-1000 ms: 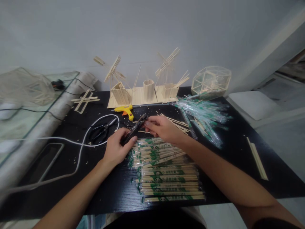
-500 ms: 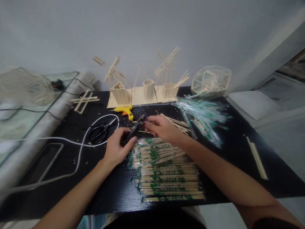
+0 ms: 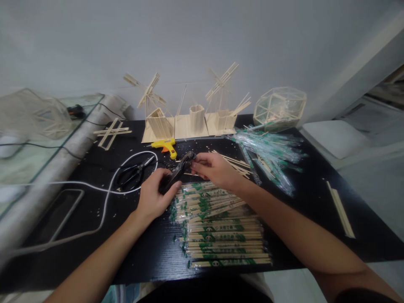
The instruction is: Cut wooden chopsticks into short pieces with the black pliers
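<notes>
My left hand [image 3: 156, 191] is closed round the dark handles of a pair of pliers [image 3: 178, 170], whose head points up and to the right. At that head, my right hand [image 3: 210, 168] has its fingers pinched together; what they hold is too small or hidden to name. Below both hands lies a pile of chopsticks in clear and green wrappers [image 3: 224, 237]. Loose bare sticks [image 3: 236, 166] lie just behind my right hand. A yellow glue gun [image 3: 168, 146] rests beyond the pliers.
Black-handled scissors or cutters [image 3: 132, 174] lie at left within a white cable [image 3: 105, 210]. Stick-built windmill models [image 3: 159, 122] and a round stick cup [image 3: 197, 118] stand at the back. Torn wrappers [image 3: 271, 147] and a stick-framed polyhedron [image 3: 279, 107] are right. Sticks [image 3: 341, 210] lie far right.
The pliers' handles and head have shifted very slightly in my left hand. Both hands keep nearly the same place, and everything else is unchanged.
</notes>
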The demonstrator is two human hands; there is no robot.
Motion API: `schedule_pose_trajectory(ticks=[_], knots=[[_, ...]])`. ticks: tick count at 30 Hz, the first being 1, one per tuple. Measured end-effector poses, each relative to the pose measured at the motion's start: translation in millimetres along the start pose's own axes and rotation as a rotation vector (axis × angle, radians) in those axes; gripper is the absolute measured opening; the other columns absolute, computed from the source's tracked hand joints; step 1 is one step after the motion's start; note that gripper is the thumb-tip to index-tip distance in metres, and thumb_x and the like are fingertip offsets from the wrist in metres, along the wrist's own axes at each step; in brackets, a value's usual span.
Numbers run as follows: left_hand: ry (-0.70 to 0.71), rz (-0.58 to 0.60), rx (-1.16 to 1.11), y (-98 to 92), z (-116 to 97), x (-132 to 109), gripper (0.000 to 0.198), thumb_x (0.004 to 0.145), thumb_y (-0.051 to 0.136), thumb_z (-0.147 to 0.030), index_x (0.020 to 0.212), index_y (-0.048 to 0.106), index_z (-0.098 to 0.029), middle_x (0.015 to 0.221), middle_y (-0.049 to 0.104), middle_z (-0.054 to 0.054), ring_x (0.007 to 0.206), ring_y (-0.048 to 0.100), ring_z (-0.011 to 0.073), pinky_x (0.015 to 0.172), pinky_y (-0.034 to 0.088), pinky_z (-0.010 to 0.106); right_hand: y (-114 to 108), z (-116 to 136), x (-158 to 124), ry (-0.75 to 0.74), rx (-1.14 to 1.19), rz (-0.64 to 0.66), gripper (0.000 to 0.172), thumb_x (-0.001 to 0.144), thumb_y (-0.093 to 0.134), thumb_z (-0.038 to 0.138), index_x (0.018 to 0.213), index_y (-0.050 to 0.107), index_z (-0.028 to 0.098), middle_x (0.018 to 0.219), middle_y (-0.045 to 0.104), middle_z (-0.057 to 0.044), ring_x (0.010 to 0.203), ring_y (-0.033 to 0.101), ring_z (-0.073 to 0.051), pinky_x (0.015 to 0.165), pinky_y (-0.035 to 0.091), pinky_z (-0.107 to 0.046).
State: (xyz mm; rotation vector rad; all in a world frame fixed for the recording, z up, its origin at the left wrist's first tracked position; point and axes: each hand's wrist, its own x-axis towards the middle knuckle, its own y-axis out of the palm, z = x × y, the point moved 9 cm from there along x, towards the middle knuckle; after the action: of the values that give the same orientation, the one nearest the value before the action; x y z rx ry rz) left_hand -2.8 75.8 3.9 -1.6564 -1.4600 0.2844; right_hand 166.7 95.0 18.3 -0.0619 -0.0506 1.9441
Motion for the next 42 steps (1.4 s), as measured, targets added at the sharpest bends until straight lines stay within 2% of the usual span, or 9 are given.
schedule_pose_trajectory(ticks=[11, 23, 34, 42], knots=[[-0.012, -0.005, -0.008, 0.5, 3.2, 0.4, 0.031, 0.087, 0.062, -0.048, 0.101, 0.059, -0.020, 0.091, 0.067, 0.004, 0.082, 0.062, 0.0201, 0.077, 0.049, 0.031, -0.6, 0.9, -0.4, -0.007, 0.040, -0.031, 0.030, 0.082, 0.076, 0.042, 0.076, 0.060, 0.017, 0.066, 0.058, 0.003, 0.056, 0.044, -0.009, 0.054, 0.033, -0.027], [-0.033, 0.004, -0.004, 1.7, 3.8, 0.9, 0.030, 0.087, 0.062, -0.049, 0.097, 0.058, -0.021, 0.085, 0.065, 0.001, 0.075, 0.060, 0.0183, 0.071, 0.048, 0.030, -0.8, -2.8, -0.8, 0.010, 0.072, -0.045, 0.026, 0.084, 0.076, 0.038, 0.080, 0.061, 0.017, 0.071, 0.061, 0.001, 0.056, 0.045, -0.008, 0.053, 0.034, -0.026], [-0.019, 0.015, 0.002, 2.0, 4.2, 0.2, 0.033, 0.088, 0.061, -0.050, 0.100, 0.058, -0.020, 0.089, 0.065, 0.002, 0.078, 0.060, 0.0189, 0.073, 0.048, 0.031, 0.0, -1.8, -0.9, -0.004, 0.114, -0.030, 0.025, 0.083, 0.077, 0.036, 0.080, 0.062, 0.016, 0.070, 0.061, 0.001, 0.056, 0.045, -0.008, 0.054, 0.033, -0.027], [-0.033, 0.038, 0.000, 1.9, 0.5, 1.9, 0.027, 0.089, 0.060, -0.047, 0.093, 0.059, -0.020, 0.081, 0.064, 0.000, 0.073, 0.059, 0.0172, 0.071, 0.046, 0.029, 0.2, -3.4, 0.0, 0.004, 0.116, -0.039, 0.025, 0.082, 0.077, 0.035, 0.079, 0.061, 0.016, 0.069, 0.060, 0.002, 0.054, 0.043, -0.008, 0.052, 0.032, -0.026]])
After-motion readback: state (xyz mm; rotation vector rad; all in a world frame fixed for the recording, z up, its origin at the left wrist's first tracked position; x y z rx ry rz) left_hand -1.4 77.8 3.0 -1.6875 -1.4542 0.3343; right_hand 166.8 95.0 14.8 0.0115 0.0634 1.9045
